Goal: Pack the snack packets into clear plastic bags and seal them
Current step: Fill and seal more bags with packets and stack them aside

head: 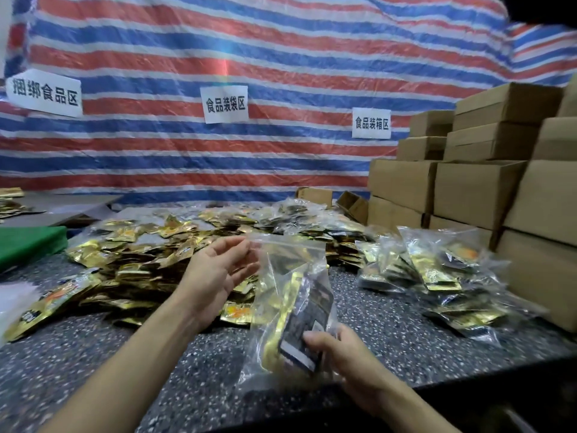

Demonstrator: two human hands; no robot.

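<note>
Upright above the table (390,323), a clear plastic bag (290,270) is held.
Its top corner is pinched by the left hand (215,270); its bottom, holding snack packets (301,323), is gripped by the right hand (338,354).

A makeshift food-packing workshop is shown. The back wall is formed by a red, white and blue striped tarpaulin (281,51), to which three printed paper signs (225,104) are fixed; zones for food bundling, food bagging and food boxing are marked by them in Chinese. Plain cardboard boxes (477,189) are stacked high at the right. A speckled counter (390,314) is covered by a loose heap of gold snack packets (150,260), and filled clear plastic bags (437,270) are piled beside the boxes.
</note>
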